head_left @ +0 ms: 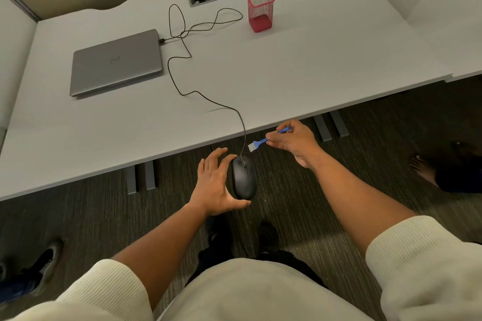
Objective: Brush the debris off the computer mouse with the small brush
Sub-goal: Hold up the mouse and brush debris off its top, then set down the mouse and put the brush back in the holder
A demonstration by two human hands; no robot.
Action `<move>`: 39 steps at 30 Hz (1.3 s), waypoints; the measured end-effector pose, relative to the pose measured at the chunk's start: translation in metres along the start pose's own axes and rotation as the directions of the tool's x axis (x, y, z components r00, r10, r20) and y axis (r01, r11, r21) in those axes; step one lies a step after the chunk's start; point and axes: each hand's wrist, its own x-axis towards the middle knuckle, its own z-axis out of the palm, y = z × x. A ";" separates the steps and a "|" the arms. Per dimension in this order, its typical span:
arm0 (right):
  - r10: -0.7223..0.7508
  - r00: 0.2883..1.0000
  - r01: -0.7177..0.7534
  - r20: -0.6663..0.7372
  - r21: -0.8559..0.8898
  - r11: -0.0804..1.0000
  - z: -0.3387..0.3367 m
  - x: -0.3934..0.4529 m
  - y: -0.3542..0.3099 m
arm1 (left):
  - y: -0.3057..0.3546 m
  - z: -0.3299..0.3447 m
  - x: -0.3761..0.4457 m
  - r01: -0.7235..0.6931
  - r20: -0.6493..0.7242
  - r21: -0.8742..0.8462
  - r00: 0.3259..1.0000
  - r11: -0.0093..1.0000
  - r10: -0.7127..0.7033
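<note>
At frame centre, the mouse (243,177) is cradled off the desk (287,73) in the left hand (216,185), top exposed, while the brush (258,144) is pinched by the right hand (294,142), bristles poised just above.

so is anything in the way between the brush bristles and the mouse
Nothing visible. The small blue plastic brush in the right hand has its white bristles just above the front of the black computer mouse. The left hand holds the mouse's side, leaving the top bare.
</note>
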 end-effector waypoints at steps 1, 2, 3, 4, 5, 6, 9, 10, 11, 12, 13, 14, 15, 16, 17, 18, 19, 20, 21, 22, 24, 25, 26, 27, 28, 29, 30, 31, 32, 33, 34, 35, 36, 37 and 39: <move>0.012 1.000 -0.012 -0.011 0.043 0.999 -0.001 0.001 -0.001 | 0.000 0.000 0.002 0.010 -0.006 -0.023 1.000 1.000 -0.010; 0.028 0.999 -0.026 -0.020 0.088 0.996 -0.001 0.002 -0.001 | 0.001 -0.001 0.003 0.025 -0.012 -0.045 1.000 0.999 -0.026; 0.048 0.999 -0.044 -0.023 0.131 0.990 -0.002 0.002 -0.002 | 0.001 -0.002 0.006 0.042 -0.018 -0.066 0.999 0.997 -0.043; 0.067 0.998 -0.063 -0.019 0.167 0.984 -0.003 0.003 -0.004 | 0.001 -0.003 0.008 0.055 -0.024 -0.084 0.998 0.995 -0.058; 0.083 0.997 -0.079 -0.011 0.198 0.977 -0.004 0.004 -0.005 | 0.001 -0.004 0.011 0.064 -0.031 -0.100 0.997 0.993 -0.067; 0.095 0.995 -0.092 -0.002 0.226 0.970 -0.004 0.004 -0.007 | 0.001 -0.005 0.014 0.068 -0.040 -0.112 0.997 0.991 -0.073; 0.117 0.993 -0.122 0.032 0.290 0.949 -0.005 0.008 -0.016 | 0.003 -0.009 0.024 0.060 -0.081 -0.140 0.994 0.988 -0.072; 0.117 0.992 -0.125 0.046 0.302 0.945 -0.005 0.009 -0.019 | 0.003 -0.011 0.027 0.056 -0.097 -0.150 0.993 0.987 -0.071; 0.113 0.992 -0.126 0.057 0.310 0.943 -0.004 0.010 -0.022 | 0.004 -0.012 0.031 0.055 -0.110 -0.161 0.991 0.985 -0.074; 0.107 0.992 -0.122 0.066 0.314 0.941 -0.003 0.012 -0.025 | 0.005 -0.015 0.035 0.054 -0.122 -0.170 0.990 0.984 -0.075; 0.099 0.993 -0.117 0.072 0.319 0.941 -0.003 0.013 -0.029 | 0.005 -0.017 0.039 0.052 -0.131 -0.176 0.988 0.983 -0.076; 0.092 0.993 -0.112 0.077 0.321 0.941 -0.002 0.015 -0.032 | 0.005 -0.020 0.043 0.050 -0.140 -0.184 0.987 0.982 -0.077; 0.086 0.993 -0.107 0.082 0.312 0.944 0.000 0.017 -0.036 | 0.006 -0.023 0.047 0.048 -0.148 -0.196 0.986 0.979 -0.078; 0.080 0.993 -0.102 0.089 0.288 0.952 0.002 0.019 -0.040 | 0.006 -0.026 0.050 0.048 -0.154 -0.211 0.985 0.976 -0.082; 0.072 0.993 -0.094 0.096 0.243 0.966 0.004 0.021 -0.043 | 0.006 -0.030 0.054 0.046 -0.160 -0.224 0.984 0.974 -0.084; 0.062 0.993 -0.080 0.103 0.180 0.980 0.007 0.023 -0.046 | 0.006 -0.033 0.058 0.044 -0.167 -0.233 0.982 0.972 -0.085; 0.052 0.993 -0.064 0.110 0.112 0.992 0.010 0.025 -0.048 | 0.005 -0.036 0.062 0.043 -0.174 -0.241 0.981 0.970 -0.087; 0.042 0.992 -0.048 0.117 0.054 0.997 0.012 0.028 -0.050 | 0.004 -0.039 0.066 0.044 -0.180 -0.249 0.980 0.967 -0.090; 0.032 0.992 -0.035 0.125 0.017 0.999 0.015 0.030 -0.052 | 0.003 -0.043 0.071 0.044 -0.185 -0.255 0.978 0.966 -0.093; 0.024 0.991 -0.023 0.131 -0.007 1.000 0.017 0.033 -0.054 | 0.002 -0.046 0.076 0.044 -0.190 -0.257 0.977 0.965 -0.095; 0.007 0.992 0.002 0.127 -0.067 0.998 0.022 0.039 -0.059 | -0.002 -0.052 0.086 0.040 -0.205 -0.251 0.974 0.967 -0.094; -0.005 0.993 0.017 0.119 -0.102 0.995 0.024 0.042 -0.062 | -0.004 -0.055 0.092 0.036 -0.216 -0.248 0.972 0.968 -0.091; -0.018 0.994 0.033 0.112 -0.133 0.991 0.026 0.045 -0.065 | -0.007 -0.058 0.098 0.031 -0.226 -0.247 0.970 0.969 -0.089; -0.033 0.994 0.049 0.104 -0.158 0.986 0.028 0.049 -0.068 | -0.010 -0.061 0.104 0.029 -0.235 -0.246 0.968 0.969 -0.089; -0.048 0.994 0.065 0.096 -0.179 0.982 0.030 0.053 -0.071 | -0.013 -0.063 0.111 0.028 -0.242 -0.246 0.966 0.969 -0.090; -0.066 0.994 0.082 0.087 -0.193 0.978 0.031 0.057 -0.074 | -0.016 -0.066 0.117 0.028 -0.247 -0.246 0.965 0.969 -0.091; -0.083 0.994 0.097 0.076 -0.203 0.974 0.032 0.062 -0.077 | -0.019 -0.068 0.124 0.027 -0.249 -0.246 0.964 0.969 -0.090; -0.098 0.993 0.110 0.065 -0.216 0.970 0.033 0.066 -0.080 | -0.021 -0.070 0.131 0.026 -0.251 -0.244 0.964 0.970 -0.089; -0.111 0.992 0.120 0.054 -0.230 0.966 0.034 0.071 -0.084 | -0.024 -0.072 0.138 0.024 -0.253 -0.240 0.964 0.970 -0.087; -0.121 0.992 0.128 0.044 -0.244 0.961 0.036 0.077 -0.088 | -0.027 -0.074 0.145 0.023 -0.252 -0.238 0.964 0.971 -0.085; -0.129 0.991 0.134 0.034 -0.256 0.957 0.037 0.082 -0.092 | -0.030 -0.076 0.152 0.024 -0.248 -0.239 0.965 0.971 -0.085; -0.136 0.990 0.138 0.025 -0.266 0.954 0.039 0.088 -0.096 | -0.033 -0.077 0.160 0.026 -0.241 -0.242 0.967 0.970 -0.086; -0.140 0.990 0.140 0.017 -0.274 0.952 0.041 0.094 -0.100 | -0.036 -0.078 0.167 0.029 -0.233 -0.246 0.968 0.969 -0.088; -0.143 0.990 0.139 0.009 -0.281 0.949 0.044 0.099 -0.104 | -0.039 -0.080 0.174 0.031 -0.224 -0.252 0.970 0.967 -0.090; -0.143 0.990 0.135 -0.005 -0.293 0.947 0.049 0.112 -0.112 | -0.045 -0.084 0.189 0.033 -0.210 -0.264 0.973 0.964 -0.091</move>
